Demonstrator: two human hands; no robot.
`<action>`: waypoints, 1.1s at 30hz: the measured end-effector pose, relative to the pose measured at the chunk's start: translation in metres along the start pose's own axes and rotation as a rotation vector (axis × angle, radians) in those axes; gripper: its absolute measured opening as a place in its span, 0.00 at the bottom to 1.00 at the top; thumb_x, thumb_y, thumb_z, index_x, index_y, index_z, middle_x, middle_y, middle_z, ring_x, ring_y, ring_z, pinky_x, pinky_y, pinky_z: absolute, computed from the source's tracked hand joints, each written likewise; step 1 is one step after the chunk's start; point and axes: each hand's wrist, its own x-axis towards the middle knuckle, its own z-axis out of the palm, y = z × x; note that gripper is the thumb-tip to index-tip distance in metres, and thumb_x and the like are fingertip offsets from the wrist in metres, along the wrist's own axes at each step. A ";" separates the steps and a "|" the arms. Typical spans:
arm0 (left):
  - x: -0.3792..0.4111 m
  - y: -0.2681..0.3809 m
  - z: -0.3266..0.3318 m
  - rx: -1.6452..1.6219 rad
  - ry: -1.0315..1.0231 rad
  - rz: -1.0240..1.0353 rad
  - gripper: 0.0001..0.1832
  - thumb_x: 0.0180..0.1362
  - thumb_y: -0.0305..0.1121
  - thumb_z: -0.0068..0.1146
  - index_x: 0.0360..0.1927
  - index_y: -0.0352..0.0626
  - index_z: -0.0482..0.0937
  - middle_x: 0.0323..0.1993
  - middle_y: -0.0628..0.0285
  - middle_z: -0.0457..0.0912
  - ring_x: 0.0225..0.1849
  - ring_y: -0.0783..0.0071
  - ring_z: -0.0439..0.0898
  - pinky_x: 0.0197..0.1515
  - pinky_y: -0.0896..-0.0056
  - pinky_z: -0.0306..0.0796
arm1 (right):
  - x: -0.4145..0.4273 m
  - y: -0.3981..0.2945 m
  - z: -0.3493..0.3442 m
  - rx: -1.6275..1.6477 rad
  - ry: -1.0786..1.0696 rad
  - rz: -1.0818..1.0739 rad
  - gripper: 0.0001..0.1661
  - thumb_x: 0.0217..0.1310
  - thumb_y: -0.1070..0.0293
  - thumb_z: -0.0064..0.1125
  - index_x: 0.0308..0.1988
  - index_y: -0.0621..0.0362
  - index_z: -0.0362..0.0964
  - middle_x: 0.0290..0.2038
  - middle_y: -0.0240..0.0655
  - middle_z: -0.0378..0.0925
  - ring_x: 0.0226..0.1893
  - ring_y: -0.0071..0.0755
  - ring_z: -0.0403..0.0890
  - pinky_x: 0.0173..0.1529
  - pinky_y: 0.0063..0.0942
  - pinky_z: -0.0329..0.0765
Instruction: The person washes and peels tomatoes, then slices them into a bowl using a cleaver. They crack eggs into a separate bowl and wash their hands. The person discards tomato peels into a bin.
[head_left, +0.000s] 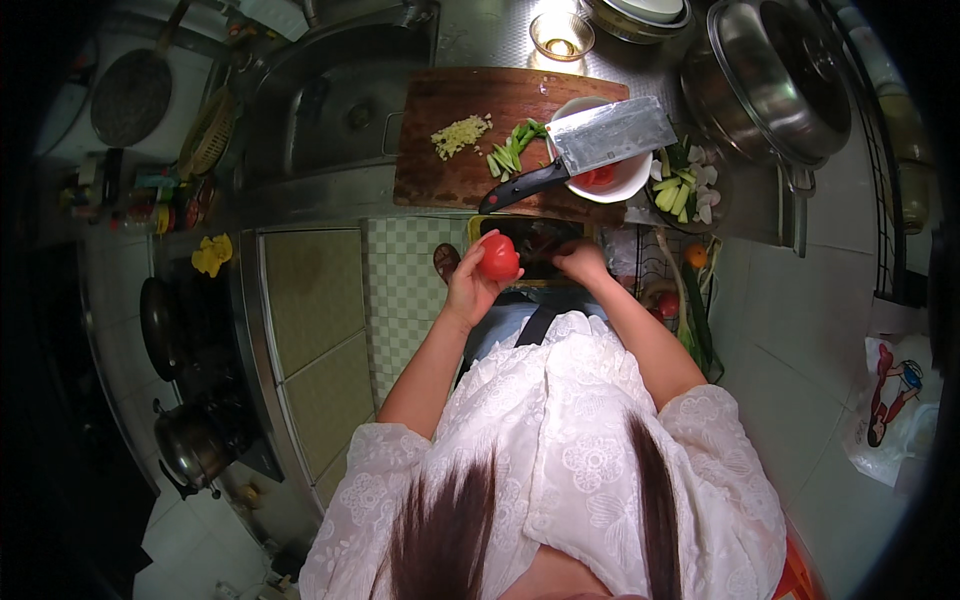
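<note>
In my left hand (472, 289) is a whole red tomato (499, 257), held in front of my waist. My right hand (583, 262) hangs over a dark bin with a yellow rim (475, 227); its fingers are curled and shadowed, so whether they hold anything is unclear. Beyond both hands lies a wooden cutting board (442, 90). Chopped garlic (460, 136) and cut green pieces (514, 147) rest on it. A cleaver (615, 135) lies across a white bowl (636, 180) holding red tomato pieces (598, 175).
A sink (322, 127) is left of the board. A glass bowl (562, 36) stands behind it. To the right are a plate of cut vegetables (684, 187) and a large steel pot (772, 82). Below the counter, a wire rack (651, 255) holds vegetables. A kettle (193, 444) sits far left.
</note>
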 end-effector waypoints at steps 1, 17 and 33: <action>0.000 -0.001 -0.002 -0.006 0.000 -0.014 0.27 0.63 0.41 0.48 0.64 0.47 0.60 0.54 0.53 0.70 0.55 0.55 0.73 0.56 0.49 0.70 | -0.001 -0.005 -0.001 0.100 -0.062 0.041 0.15 0.44 0.64 0.60 0.34 0.59 0.81 0.25 0.38 0.81 0.25 0.32 0.81 0.33 0.29 0.77; 0.016 -0.022 0.002 0.130 0.166 0.082 0.16 0.67 0.42 0.42 0.55 0.49 0.65 0.53 0.58 0.70 0.55 0.65 0.72 0.53 0.58 0.71 | -0.048 -0.107 -0.048 0.088 0.165 -0.473 0.10 0.43 0.71 0.66 0.29 0.64 0.77 0.24 0.41 0.76 0.25 0.38 0.80 0.33 0.30 0.77; 0.018 -0.032 0.009 0.224 0.241 0.197 0.16 0.63 0.38 0.47 0.53 0.49 0.66 0.51 0.60 0.70 0.52 0.66 0.72 0.50 0.61 0.72 | -0.047 -0.111 -0.045 0.036 0.308 -0.380 0.09 0.43 0.69 0.62 0.29 0.61 0.80 0.25 0.42 0.80 0.26 0.42 0.82 0.34 0.31 0.79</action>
